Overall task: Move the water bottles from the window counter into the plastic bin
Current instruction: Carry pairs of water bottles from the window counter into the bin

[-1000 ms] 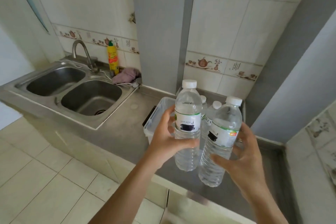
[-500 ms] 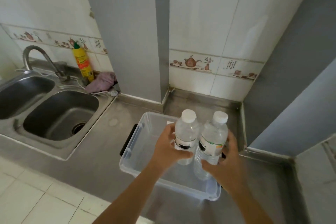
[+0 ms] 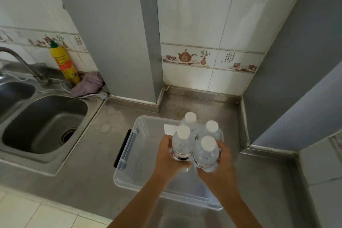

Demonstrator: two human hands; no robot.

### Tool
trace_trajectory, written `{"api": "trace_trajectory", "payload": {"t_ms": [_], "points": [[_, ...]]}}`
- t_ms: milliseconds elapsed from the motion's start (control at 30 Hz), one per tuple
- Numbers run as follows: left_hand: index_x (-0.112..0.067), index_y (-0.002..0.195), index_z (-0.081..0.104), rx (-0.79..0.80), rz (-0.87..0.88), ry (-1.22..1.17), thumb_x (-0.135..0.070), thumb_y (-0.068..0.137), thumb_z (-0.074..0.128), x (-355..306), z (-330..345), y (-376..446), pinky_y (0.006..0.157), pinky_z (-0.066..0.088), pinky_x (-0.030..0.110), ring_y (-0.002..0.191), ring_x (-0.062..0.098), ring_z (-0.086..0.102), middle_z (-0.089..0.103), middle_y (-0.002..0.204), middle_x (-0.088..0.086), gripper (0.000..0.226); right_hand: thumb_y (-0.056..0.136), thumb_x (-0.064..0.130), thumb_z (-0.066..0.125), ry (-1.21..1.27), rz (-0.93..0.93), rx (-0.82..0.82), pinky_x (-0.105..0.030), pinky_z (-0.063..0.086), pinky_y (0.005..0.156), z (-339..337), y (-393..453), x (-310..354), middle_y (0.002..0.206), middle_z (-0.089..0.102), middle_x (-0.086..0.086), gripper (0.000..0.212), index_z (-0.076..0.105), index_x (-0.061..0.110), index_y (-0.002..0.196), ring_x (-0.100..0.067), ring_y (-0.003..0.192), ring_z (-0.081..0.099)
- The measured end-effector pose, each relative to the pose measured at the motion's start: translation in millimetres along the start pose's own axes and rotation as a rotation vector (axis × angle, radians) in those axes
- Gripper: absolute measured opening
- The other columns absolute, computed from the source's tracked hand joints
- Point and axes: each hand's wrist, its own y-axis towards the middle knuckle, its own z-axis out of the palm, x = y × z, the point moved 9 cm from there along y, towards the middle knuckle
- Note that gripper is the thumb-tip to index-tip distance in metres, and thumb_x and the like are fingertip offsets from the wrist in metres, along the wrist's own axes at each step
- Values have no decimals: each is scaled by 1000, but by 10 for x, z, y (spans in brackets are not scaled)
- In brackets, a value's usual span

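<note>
- A steel surface (image 3: 92, 176) runs along a tiled wall, with a sink (image 3: 44, 126) at the far left.
- A clear plastic bin (image 3: 129, 177) sits on it.
- The left hand (image 3: 169, 157) wraps its fingers (image 3: 182, 164) round one water bottle (image 3: 182, 144).
- The right hand (image 3: 220, 168) grips another bottle (image 3: 206, 152), both held upright inside the bin.
- Just beyond the fingers, two more bottles (image 3: 211, 129) stand in the bin.

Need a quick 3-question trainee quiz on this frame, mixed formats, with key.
1. How many white-capped water bottles are visible at the plastic bin?
2. True or false: the left hand and the right hand each grip one bottle.
3. The yellow bottle stands: A) inside the bin B) behind the sink by the wall C) on the floor.

Key: 1. four; 2. true; 3. B
</note>
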Motion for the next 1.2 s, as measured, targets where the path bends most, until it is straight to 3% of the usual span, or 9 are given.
{"api": "trace_trajectory", "payload": {"t_ms": [167,300,467,567,700,833,933,1067,1200], "points": [[-27,94,43,29,26,68,12,49,86,-6,59,22,67,48,8,83,-6,62,59,95,-7,74,62,14,87,-45,27,-11,-3,40,72,-8,-20,2,105,55,14,74,40,41,111,-6,94,59],[-25,96,42,46,28,96,8,48,89,-18,94,14,69,46,6,84,0,59,56,96,-9,75,66,19,85,-89,89,33,-24,47,85,13,-9,12,108,51,15,74,41,34,123,-13,103,56],[-28,102,45,74,9,143,-26,35,91,30,102,0,84,56,33,99,17,63,60,107,-1,81,65,36,84,-259,80,22,-34,50,90,-34,-94,11,121,58,0,80,40,25,130,-19,110,57],[-27,110,45,104,26,153,-31,33,92,99,141,18,90,56,46,106,19,62,58,115,3,90,64,37,84,-289,95,40,-38,50,91,-75,-142,25,126,55,-1,83,39,24,133,-20,114,54],[-26,116,35,130,51,161,-40,31,85,-14,130,-66,92,45,26,111,16,52,43,122,2,99,71,37,80,-382,96,98,-38,43,100,-121,-212,21,140,47,0,82,35,25,138,-21,129,45],[-36,124,25,230,52,170,-27,42,90,-41,125,-140,87,37,11,118,16,50,44,127,-1,105,77,38,74,-483,34,58,-38,43,104,-289,-328,163,147,44,1,75,39,22,141,-20,133,43],[-36,134,25,256,52,198,-28,55,88,-142,35,-305,96,42,20,122,13,47,40,137,-1,101,76,29,77,-523,-49,-27,-33,45,97,-449,-463,384,140,52,1,64,51,20,134,-21,126,50],[-26,139,36,153,336,427,-36,75,78,-633,-203,-668,103,36,29,124,7,40,39,137,-8,78,79,24,74,-587,-114,-128,-39,53,92,-577,-689,706,134,58,1,52,58,19,128,-24,121,55],[-19,128,54,-51,633,728,-44,88,63,-1036,-458,-1053,102,46,46,127,26,51,52,138,6,48,88,21,61,-660,-174,-225,-47,48,98,-661,-1024,1073,134,58,-2,40,57,20,127,-26,123,53]]}}
